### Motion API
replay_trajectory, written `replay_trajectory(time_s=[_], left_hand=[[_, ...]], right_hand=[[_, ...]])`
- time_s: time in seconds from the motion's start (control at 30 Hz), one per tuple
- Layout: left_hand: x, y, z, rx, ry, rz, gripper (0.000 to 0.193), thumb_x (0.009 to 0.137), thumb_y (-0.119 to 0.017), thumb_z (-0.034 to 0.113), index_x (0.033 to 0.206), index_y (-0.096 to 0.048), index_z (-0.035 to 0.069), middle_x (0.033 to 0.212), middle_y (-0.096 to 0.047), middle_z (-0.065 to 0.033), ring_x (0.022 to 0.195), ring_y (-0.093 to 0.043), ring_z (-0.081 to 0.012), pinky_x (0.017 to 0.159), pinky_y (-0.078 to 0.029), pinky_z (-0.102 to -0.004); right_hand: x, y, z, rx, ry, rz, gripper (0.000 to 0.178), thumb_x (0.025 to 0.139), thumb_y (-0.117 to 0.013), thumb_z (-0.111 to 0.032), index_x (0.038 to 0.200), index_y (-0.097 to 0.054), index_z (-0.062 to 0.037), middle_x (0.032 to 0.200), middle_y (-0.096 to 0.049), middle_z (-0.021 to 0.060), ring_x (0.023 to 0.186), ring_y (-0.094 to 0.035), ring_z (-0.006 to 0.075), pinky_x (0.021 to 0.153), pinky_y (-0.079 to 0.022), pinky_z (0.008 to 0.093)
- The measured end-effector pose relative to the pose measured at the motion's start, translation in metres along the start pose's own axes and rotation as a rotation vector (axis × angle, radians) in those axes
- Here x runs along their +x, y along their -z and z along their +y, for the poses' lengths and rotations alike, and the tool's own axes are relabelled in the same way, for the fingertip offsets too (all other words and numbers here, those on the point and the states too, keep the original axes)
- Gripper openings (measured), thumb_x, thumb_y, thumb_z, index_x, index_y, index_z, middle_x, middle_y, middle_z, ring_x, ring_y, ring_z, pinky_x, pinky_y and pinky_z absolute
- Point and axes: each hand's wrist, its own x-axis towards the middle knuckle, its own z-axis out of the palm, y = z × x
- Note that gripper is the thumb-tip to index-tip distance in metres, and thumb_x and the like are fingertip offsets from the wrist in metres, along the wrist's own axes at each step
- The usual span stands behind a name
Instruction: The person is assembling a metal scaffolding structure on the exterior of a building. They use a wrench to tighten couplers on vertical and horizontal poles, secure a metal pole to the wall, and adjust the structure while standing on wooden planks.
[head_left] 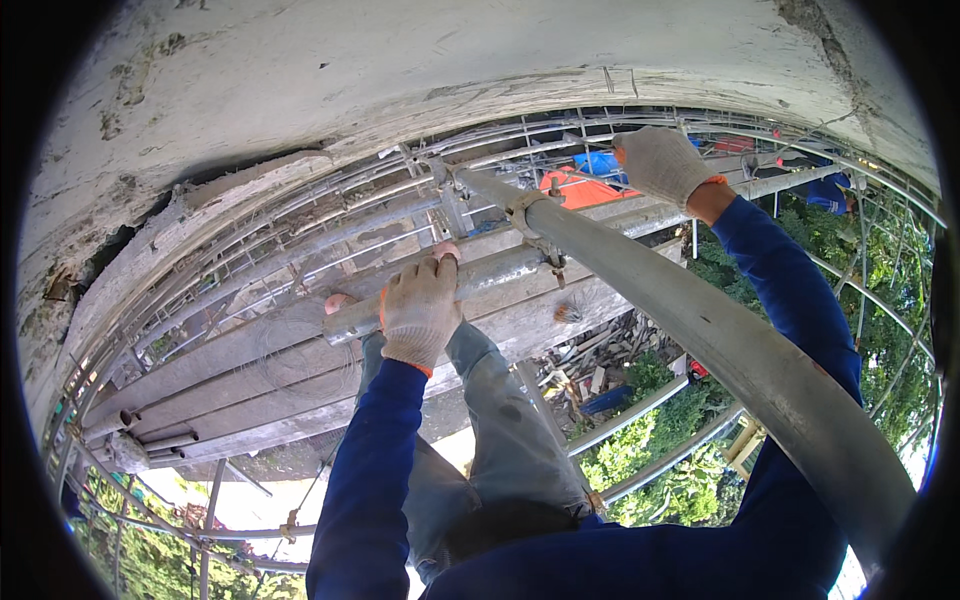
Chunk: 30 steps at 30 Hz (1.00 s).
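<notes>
My left hand [420,305], in a pale knit glove, is wrapped over a grey metal scaffold tube [495,272] near its open end. A thick upright tube [690,320] slants from the lower right across the view. A coupler [525,207] sits around it near its far end, where it meets the tube under my left hand; a bolt hangs below. Farther right, my gloved right hand [662,165] is raised above the horizontal tube with its fingers curled. Whatever it may hold is hidden.
My legs stand over grey planks [220,385], with loose coiled wire [290,350] and a small bundle of thin rods [567,312] on them. Short tubes [170,440] lie at the left. A rough concrete wall [420,50] rises ahead. Rubble [600,360] and greenery [660,450] show far below.
</notes>
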Motion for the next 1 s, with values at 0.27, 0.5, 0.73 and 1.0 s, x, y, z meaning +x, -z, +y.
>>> replay_trajectory(time_s=[0.27,0.5,0.73,1.0], left_hand=[[0.003,-0.005,0.004,0.040,0.037,0.060,0.045,0.077,-0.080,0.031,0.115,-0.066,0.012,0.106,-0.070,-0.0056,0.101,-0.069,-0.0266,0.090,-0.054,-0.0419],[0.003,-0.005,0.007,0.028,0.080,-0.013,0.052,0.072,-0.083,0.029,0.118,-0.065,0.012,0.110,-0.070,-0.0051,0.104,-0.069,-0.0249,0.089,-0.054,-0.0407],[0.007,0.001,0.001,0.023,0.044,-0.069,0.048,0.074,-0.080,0.027,0.116,-0.064,0.011,0.105,-0.072,-0.0074,0.099,-0.071,-0.0267,0.083,-0.056,-0.0434],[0.008,-0.008,-0.003,0.069,0.050,-0.108,0.040,0.082,-0.076,0.030,0.116,-0.064,0.012,0.109,-0.071,-0.0070,0.105,-0.070,-0.0275,0.089,-0.056,-0.0429]], right_hand=[[0.031,-0.080,0.022,0.177,0.397,-0.037,0.024,0.100,-0.056,-0.027,0.101,-0.071,-0.0081,0.084,-0.071,0.0159,0.081,-0.070,0.0366,0.071,-0.055,0.0471],[0.039,-0.097,0.023,0.331,0.498,-0.059,0.024,0.102,-0.053,-0.029,0.108,-0.068,-0.0103,0.088,-0.070,0.0185,0.082,-0.069,0.0386,0.070,-0.053,0.0494],[0.029,-0.066,0.017,0.149,0.394,-0.245,0.030,0.100,-0.055,-0.033,0.112,-0.070,-0.0102,0.090,-0.073,0.0168,0.083,-0.072,0.0377,0.074,-0.056,0.0474],[0.016,-0.026,-0.003,0.138,0.138,-0.408,0.042,0.101,-0.050,-0.042,0.112,-0.076,-0.0115,0.085,-0.075,0.0143,0.074,-0.072,0.0312,0.072,-0.058,0.0444]])
